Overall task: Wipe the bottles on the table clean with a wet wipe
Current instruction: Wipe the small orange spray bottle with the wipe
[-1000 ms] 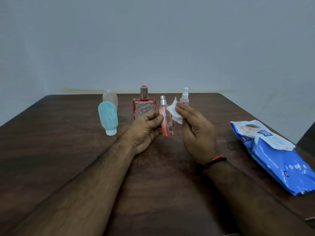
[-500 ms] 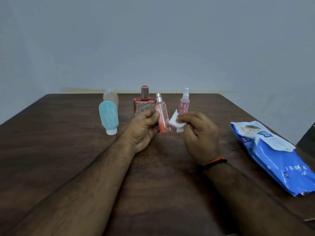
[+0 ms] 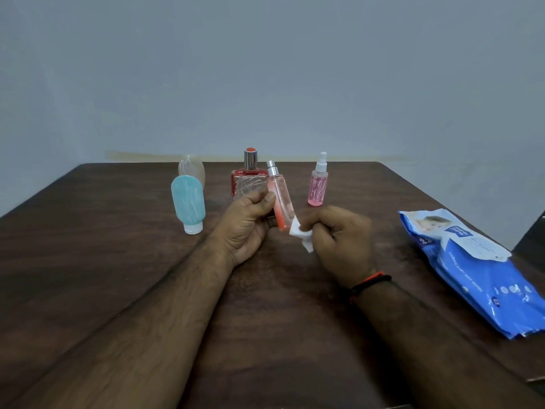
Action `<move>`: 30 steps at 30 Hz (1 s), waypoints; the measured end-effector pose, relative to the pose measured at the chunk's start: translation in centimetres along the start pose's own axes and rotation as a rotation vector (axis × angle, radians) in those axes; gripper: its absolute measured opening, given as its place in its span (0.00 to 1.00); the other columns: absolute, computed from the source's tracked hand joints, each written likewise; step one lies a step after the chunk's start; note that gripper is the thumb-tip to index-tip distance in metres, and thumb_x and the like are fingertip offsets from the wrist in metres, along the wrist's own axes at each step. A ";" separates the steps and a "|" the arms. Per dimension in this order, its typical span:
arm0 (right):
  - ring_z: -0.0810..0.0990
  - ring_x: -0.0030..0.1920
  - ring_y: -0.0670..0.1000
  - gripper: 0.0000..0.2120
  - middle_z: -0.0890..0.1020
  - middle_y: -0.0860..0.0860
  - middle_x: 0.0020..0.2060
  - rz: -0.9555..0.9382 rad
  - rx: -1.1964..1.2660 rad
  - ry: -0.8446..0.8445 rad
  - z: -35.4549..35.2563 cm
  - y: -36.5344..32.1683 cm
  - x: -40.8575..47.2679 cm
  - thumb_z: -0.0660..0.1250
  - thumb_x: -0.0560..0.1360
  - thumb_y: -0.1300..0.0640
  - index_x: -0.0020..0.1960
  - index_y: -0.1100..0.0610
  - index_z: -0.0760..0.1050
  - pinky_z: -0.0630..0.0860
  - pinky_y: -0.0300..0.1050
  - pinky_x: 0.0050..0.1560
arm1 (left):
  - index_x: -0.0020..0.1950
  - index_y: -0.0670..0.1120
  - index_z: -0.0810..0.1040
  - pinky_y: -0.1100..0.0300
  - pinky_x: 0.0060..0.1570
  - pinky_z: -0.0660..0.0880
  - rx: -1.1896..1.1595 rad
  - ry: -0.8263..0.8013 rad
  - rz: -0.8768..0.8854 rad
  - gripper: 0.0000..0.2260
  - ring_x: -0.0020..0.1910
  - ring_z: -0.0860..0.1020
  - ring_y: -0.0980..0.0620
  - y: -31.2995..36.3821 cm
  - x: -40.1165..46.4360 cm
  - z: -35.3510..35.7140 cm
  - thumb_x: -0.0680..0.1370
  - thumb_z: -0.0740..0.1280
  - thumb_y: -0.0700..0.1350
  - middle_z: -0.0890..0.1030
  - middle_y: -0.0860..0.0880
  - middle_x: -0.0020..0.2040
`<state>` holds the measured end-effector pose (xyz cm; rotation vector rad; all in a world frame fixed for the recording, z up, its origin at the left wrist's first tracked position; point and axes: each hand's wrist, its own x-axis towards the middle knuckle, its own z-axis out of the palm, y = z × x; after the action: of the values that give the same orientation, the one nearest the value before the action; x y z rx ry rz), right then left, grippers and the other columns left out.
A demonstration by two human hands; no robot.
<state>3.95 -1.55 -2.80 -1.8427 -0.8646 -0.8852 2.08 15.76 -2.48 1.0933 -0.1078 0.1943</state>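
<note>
My left hand (image 3: 249, 225) grips a slim orange-pink spray bottle (image 3: 280, 199) with a silver top, tilted a little to the left above the table. My right hand (image 3: 339, 240) pinches a small folded white wet wipe (image 3: 300, 236) against the bottle's lower end. On the dark wooden table (image 3: 118, 261) behind stand a red square perfume bottle (image 3: 249, 178), a small pink spray bottle (image 3: 318, 184), a teal tube bottle (image 3: 188, 203) standing on its white cap, and a clear tube bottle (image 3: 191, 169) partly hidden behind the teal one.
A blue pack of wet wipes (image 3: 477, 267) lies at the right edge of the table, its flap raised. A grey wall rises behind the far table edge. A dark object (image 3: 530, 234) sits beyond the right edge.
My right hand has slid the wipe down from the bottle's upper part to its lower end. The slim bottle has tipped slightly left, and the pink spray bottle behind is now uncovered.
</note>
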 end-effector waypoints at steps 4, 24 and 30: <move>0.80 0.50 0.41 0.16 0.85 0.51 0.48 0.059 0.006 0.114 0.0 0.1 0.2 0.60 0.70 0.69 0.49 0.61 0.84 0.75 0.31 0.54 | 0.56 0.38 0.78 0.46 0.53 0.77 0.024 -0.006 -0.005 0.10 0.46 0.80 0.45 -0.1 -0.1 0.1 0.76 0.65 0.40 0.82 0.42 0.45; 0.78 0.62 0.46 0.20 0.81 0.52 0.60 -0.010 0.039 -0.019 0.6 0.4 0.4 0.59 0.72 0.72 0.59 0.62 0.82 0.72 0.35 0.66 | 0.64 0.35 0.76 0.36 0.62 0.69 0.084 0.009 -0.052 0.20 0.50 0.78 0.42 -0.2 -0.3 0.3 0.73 0.68 0.40 0.81 0.40 0.51; 0.81 0.60 0.47 0.18 0.83 0.52 0.58 -0.038 0.104 -0.105 0.8 0.2 0.2 0.57 0.75 0.60 0.55 0.61 0.84 0.75 0.37 0.63 | 0.61 0.38 0.77 0.51 0.49 0.75 0.029 0.040 -0.028 0.17 0.49 0.79 0.46 -0.2 -0.4 0.6 0.72 0.67 0.36 0.82 0.42 0.51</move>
<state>4.42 -0.82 -3.02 -1.8001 -0.9948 -0.7578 1.75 15.16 -2.43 1.1185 -0.0540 0.1933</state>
